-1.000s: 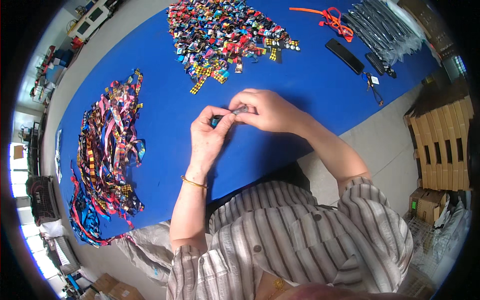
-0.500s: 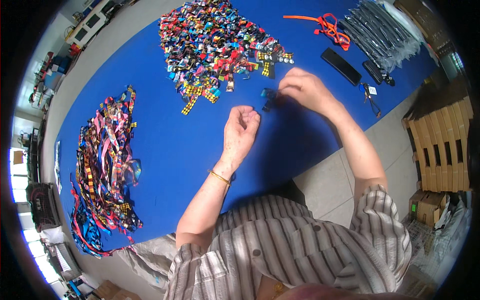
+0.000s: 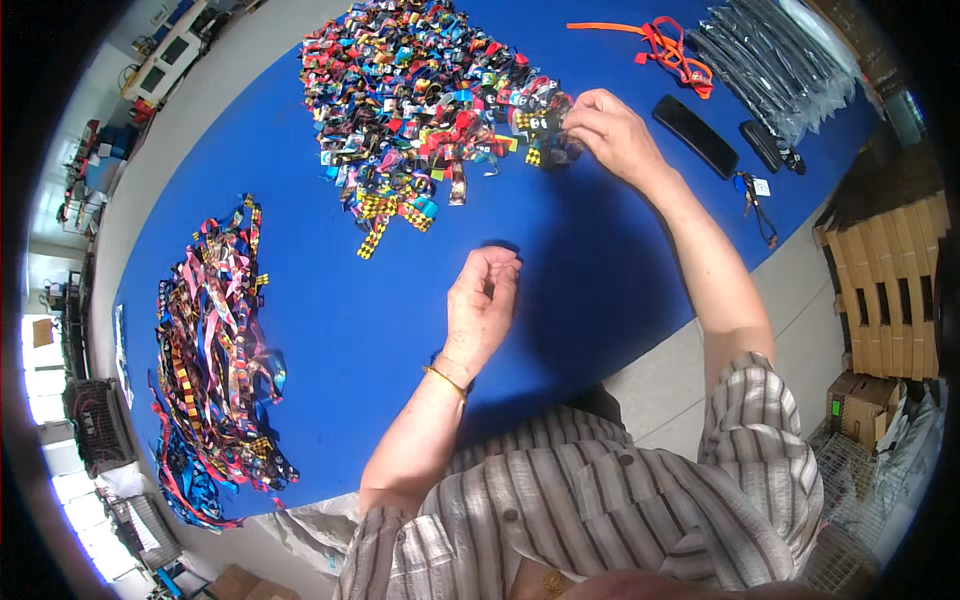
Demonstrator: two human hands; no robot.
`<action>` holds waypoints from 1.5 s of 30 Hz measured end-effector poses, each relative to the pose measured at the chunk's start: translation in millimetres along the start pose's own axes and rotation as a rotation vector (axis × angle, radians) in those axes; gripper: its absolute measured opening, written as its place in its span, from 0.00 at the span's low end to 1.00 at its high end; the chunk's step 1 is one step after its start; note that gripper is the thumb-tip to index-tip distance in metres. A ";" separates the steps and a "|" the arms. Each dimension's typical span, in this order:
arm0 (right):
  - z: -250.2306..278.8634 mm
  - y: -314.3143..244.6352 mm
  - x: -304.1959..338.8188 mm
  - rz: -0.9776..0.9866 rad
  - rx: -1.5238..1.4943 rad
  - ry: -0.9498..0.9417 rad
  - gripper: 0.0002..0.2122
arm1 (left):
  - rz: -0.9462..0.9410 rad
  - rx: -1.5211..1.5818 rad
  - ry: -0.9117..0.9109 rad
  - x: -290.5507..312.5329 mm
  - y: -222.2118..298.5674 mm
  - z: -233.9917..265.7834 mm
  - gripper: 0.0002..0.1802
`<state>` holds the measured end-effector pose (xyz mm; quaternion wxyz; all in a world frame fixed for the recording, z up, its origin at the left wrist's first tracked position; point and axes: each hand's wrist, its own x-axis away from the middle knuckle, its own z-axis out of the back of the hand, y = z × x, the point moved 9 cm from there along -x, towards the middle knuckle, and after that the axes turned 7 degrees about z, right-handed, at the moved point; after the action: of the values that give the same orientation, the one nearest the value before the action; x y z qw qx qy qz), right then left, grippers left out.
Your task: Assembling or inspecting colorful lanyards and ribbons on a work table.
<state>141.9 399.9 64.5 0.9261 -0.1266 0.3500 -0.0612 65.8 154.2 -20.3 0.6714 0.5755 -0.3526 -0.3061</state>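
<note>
On the blue table [image 3: 400, 330] lies a big heap of short folded printed ribbon pieces [image 3: 400, 100], many-coloured, some with yellow-black checks. My right hand [image 3: 615, 135] is at the heap's right edge, thumb and fingers pinched on a short dark ribbon piece [image 3: 570, 150] that is blurred and partly hidden. Nearer to me, my left hand [image 3: 483, 305] hovers over the bare blue surface with its fingers curled and the thumb pressed to them. A dark sliver shows behind its fingertips; whether it is a held thing or shadow I cannot make out.
Long printed straps [image 3: 215, 350] lie bundled at the left. Toward the far right are orange-red straps [image 3: 680, 60], a black phone [image 3: 695, 135], a small black case [image 3: 762, 146], keys on a cord [image 3: 755, 205] and plastic-wrapped dark packs [image 3: 770, 65]. Cardboard pieces [image 3: 890, 290] stand beside the table.
My right hand has moved away from me to the heap's edge with the dark piece. My left hand has drawn slightly nearer to me, its fingers still curled. The view has shifted a little.
</note>
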 end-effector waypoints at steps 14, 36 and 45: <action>-8.0 16.2 -0.4 -0.177 0.098 -0.021 0.11 | -0.036 -0.032 -0.016 -1.1 5.5 0.1 0.07; 23.2 -4.5 13.2 -0.211 -0.211 0.055 0.02 | -0.005 0.131 -0.062 -2.7 -0.6 0.2 0.05; 15.2 12.2 57.1 -0.692 -0.951 -0.009 0.03 | -0.023 0.126 -0.072 -3.3 2.7 -3.2 0.05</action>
<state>195.0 403.0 36.0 0.6952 -0.6354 0.2734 -0.1955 66.6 159.1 -18.3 0.6173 0.6092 -0.3882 -0.3117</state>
